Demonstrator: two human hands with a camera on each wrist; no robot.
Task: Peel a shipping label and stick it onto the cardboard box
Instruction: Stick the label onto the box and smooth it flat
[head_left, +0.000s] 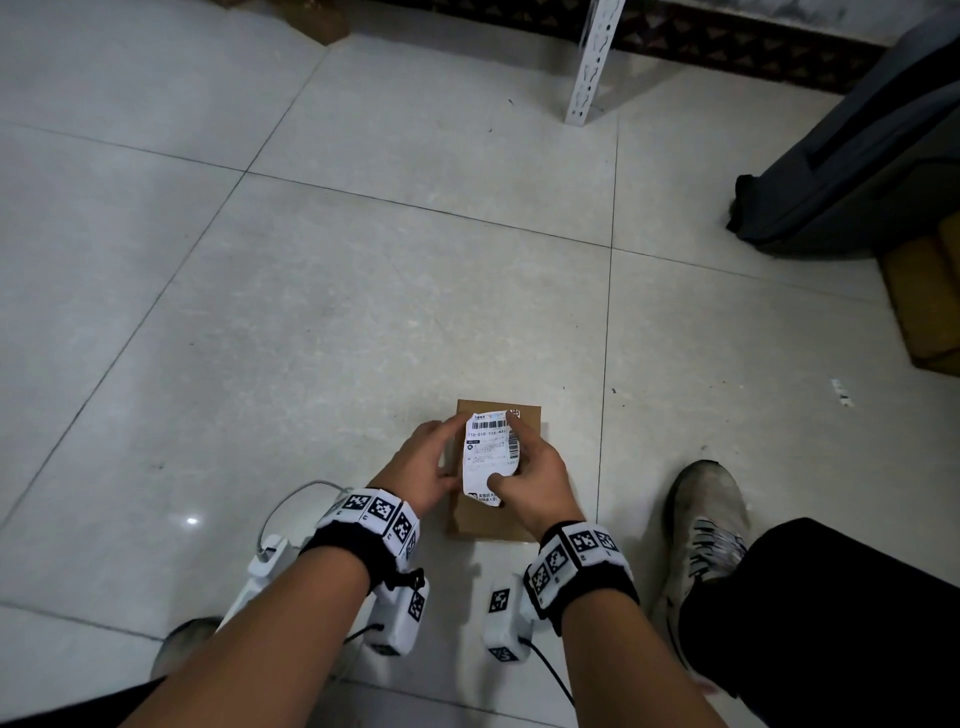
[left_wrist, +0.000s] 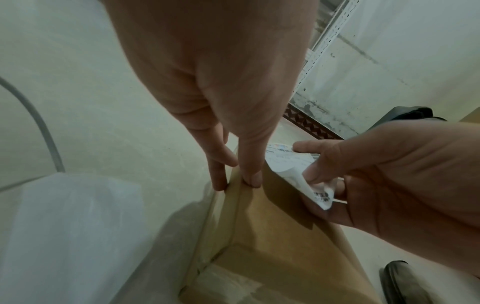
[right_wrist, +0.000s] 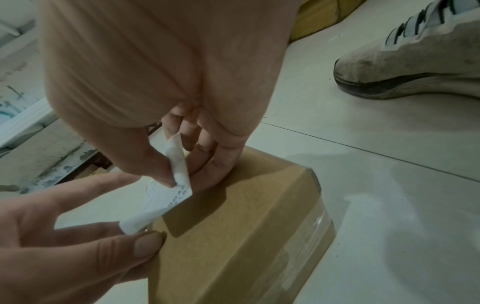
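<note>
A small brown cardboard box (head_left: 496, 525) lies flat on the tiled floor between my hands. My right hand (head_left: 540, 478) pinches a white shipping label (head_left: 485, 457) with barcodes between thumb and fingers and holds it just above the box top. The label (right_wrist: 161, 203) curls and casts a shadow on the cardboard (right_wrist: 246, 226). My left hand (head_left: 423, 467) lies at the box's left edge, and its straight fingertips (left_wrist: 221, 181) touch that edge. The label's left end (left_wrist: 283, 164) reaches close to the left hand's fingers (right_wrist: 91, 229); whether they hold it I cannot tell.
My right shoe (head_left: 706, 509) stands just right of the box and my left shoe (head_left: 182, 639) at the lower left. A dark grey bag (head_left: 857, 171) and brown cartons (head_left: 924, 301) sit at the right. A white slotted metal post (head_left: 592, 62) stands at the back.
</note>
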